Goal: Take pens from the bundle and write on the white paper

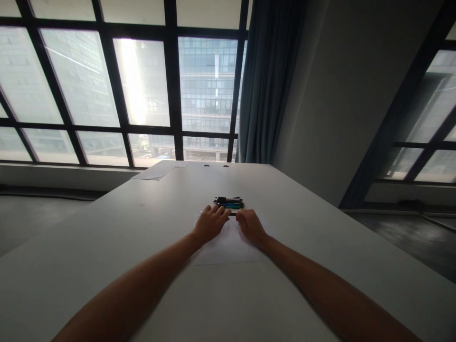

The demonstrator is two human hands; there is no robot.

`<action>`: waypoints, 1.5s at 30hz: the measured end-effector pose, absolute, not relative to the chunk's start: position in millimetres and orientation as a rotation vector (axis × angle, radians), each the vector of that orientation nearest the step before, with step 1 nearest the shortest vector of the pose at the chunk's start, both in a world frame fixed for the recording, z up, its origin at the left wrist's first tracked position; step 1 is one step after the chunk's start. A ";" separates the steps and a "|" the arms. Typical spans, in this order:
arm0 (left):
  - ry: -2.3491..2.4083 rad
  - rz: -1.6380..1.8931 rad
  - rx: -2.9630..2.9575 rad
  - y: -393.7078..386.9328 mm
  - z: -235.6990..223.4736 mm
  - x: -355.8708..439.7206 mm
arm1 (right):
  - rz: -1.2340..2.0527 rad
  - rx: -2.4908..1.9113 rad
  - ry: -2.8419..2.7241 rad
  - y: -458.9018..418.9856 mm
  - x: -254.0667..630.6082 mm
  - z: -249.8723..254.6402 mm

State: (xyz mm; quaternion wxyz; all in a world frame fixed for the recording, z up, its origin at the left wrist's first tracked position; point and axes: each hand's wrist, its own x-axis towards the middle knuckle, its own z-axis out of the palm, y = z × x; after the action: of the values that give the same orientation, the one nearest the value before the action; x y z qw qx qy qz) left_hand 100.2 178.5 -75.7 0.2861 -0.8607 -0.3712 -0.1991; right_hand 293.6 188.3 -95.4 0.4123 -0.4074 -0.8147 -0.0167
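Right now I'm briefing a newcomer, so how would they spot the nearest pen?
On the white table, find the nearer paper sheet. Toward its far end, a dark pen shows between left grip and right grip, separate from the bunched pens just beyond.

We're bare-armed here: our left arm [142,275] and right arm [317,285] are uncovered right down to the bottom edge of the view, thick there and slimming smoothly toward the hands. Left hand [213,222] and right hand [251,224] are bare too, though finer details are honestly too small for us.
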 end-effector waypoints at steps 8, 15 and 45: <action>-1.187 -0.481 -2.478 176.3 -80.4 96.1 | -0.092 -0.917 -2.148 187.6 292.0 -97.6; -1.269 -0.457 -2.519 170.7 -76.8 96.7 | -0.177 -0.789 -2.186 189.6 295.0 -91.1; -1.357 -0.516 -2.606 173.5 -80.4 94.3 | -0.120 -1.205 -2.365 193.4 321.5 -81.6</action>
State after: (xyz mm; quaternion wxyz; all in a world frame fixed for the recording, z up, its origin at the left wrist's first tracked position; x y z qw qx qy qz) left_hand 94.3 173.5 -80.4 0.0789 -0.8708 -0.4536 -0.1723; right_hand 321.5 193.4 -81.6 0.2398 -0.4404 -0.8641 -0.0439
